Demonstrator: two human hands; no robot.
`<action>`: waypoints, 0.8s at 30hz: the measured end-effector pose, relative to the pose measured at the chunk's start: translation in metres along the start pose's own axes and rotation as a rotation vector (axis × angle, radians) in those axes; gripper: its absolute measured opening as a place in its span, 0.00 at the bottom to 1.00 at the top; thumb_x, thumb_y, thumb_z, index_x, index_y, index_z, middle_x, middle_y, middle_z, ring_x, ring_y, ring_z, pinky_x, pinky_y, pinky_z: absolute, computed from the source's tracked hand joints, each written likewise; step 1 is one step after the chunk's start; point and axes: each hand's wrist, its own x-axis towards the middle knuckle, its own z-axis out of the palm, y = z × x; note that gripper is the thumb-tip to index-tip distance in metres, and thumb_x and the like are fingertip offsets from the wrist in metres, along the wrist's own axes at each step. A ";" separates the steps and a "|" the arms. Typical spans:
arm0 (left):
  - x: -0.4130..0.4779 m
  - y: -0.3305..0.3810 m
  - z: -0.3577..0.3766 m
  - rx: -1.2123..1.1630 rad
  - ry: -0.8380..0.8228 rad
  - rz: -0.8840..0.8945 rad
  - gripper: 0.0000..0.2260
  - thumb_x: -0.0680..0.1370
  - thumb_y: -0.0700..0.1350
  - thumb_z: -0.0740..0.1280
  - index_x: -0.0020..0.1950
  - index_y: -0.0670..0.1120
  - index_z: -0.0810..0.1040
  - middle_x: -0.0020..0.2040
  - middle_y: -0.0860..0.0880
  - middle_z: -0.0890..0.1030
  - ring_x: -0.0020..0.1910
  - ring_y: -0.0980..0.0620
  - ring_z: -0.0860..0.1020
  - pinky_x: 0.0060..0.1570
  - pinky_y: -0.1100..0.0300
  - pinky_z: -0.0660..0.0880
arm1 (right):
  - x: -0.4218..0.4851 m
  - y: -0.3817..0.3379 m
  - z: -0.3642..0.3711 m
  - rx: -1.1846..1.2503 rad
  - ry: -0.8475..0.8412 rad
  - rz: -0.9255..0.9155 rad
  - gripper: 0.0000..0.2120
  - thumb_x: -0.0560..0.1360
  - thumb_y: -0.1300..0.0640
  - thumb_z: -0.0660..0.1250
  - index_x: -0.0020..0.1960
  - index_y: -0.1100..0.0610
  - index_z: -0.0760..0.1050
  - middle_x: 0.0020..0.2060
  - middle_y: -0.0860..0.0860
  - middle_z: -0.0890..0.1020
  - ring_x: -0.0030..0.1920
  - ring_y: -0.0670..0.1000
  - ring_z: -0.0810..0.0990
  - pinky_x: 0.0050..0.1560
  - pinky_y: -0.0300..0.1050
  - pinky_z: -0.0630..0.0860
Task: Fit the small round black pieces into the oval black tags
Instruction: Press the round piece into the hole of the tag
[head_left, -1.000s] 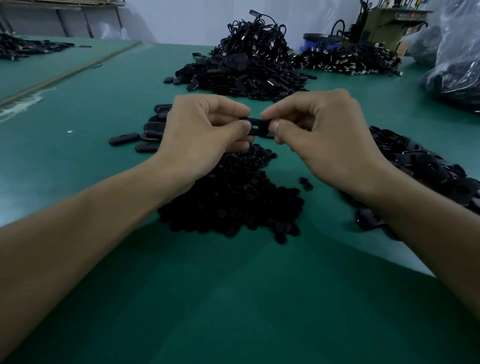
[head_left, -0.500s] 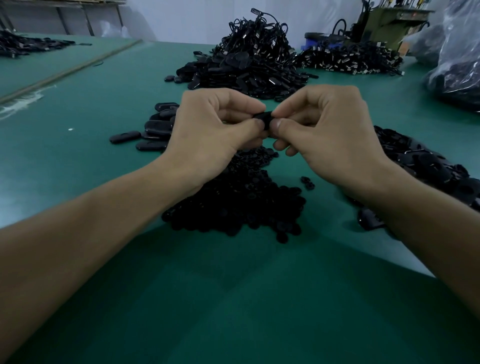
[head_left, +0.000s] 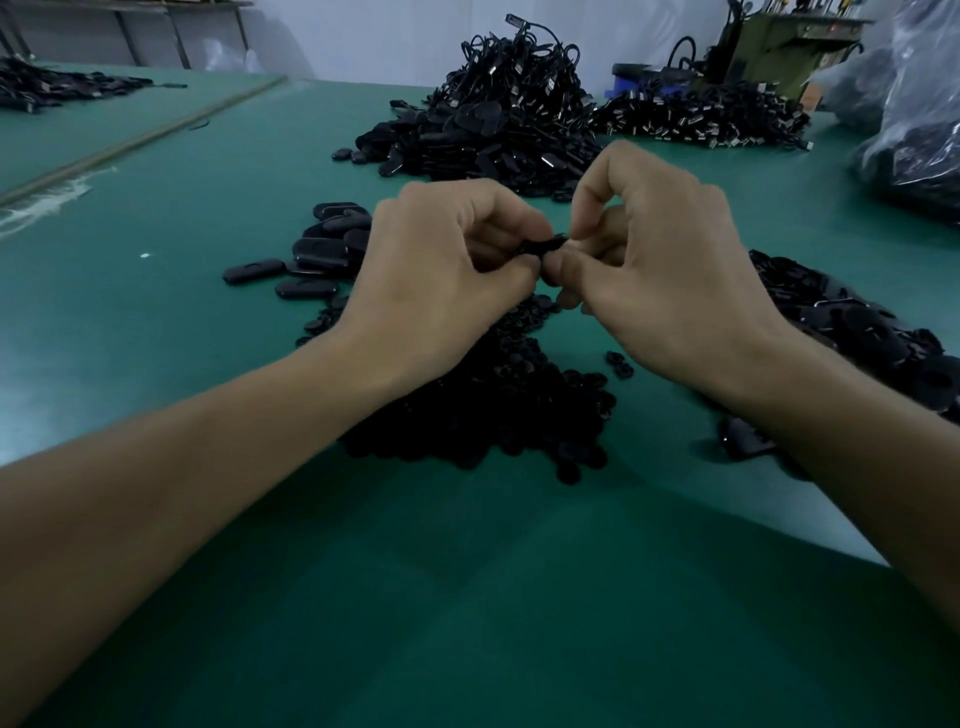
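My left hand (head_left: 441, 270) and right hand (head_left: 670, 280) meet above the table (head_left: 467, 597), fingers curled, both pinching one oval tag (head_left: 545, 245) between their tips. The heap of round pieces (head_left: 493, 405) lies just beneath; loose tags (head_left: 311, 260) flank it left, another heap (head_left: 857, 322) right. Bare green surface spreads toward me.
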 end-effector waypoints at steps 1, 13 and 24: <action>0.000 0.001 0.000 0.029 0.006 0.026 0.08 0.74 0.35 0.75 0.50 0.46 0.84 0.43 0.53 0.85 0.41 0.60 0.84 0.46 0.66 0.80 | 0.000 0.000 0.000 -0.009 -0.010 -0.006 0.11 0.76 0.62 0.71 0.45 0.52 0.69 0.35 0.53 0.83 0.39 0.51 0.83 0.41 0.55 0.80; 0.000 -0.004 -0.001 0.106 -0.007 0.099 0.10 0.75 0.37 0.75 0.54 0.48 0.82 0.43 0.59 0.83 0.42 0.65 0.83 0.47 0.70 0.78 | 0.000 0.004 -0.005 -0.010 -0.094 -0.025 0.07 0.78 0.58 0.68 0.51 0.51 0.70 0.33 0.52 0.84 0.36 0.49 0.83 0.42 0.49 0.80; 0.004 -0.005 -0.007 -0.231 -0.136 -0.117 0.14 0.74 0.34 0.75 0.55 0.48 0.77 0.41 0.48 0.87 0.38 0.47 0.86 0.44 0.57 0.83 | 0.005 0.017 -0.007 0.111 -0.091 0.022 0.03 0.76 0.58 0.73 0.48 0.51 0.82 0.38 0.46 0.85 0.40 0.42 0.84 0.46 0.38 0.81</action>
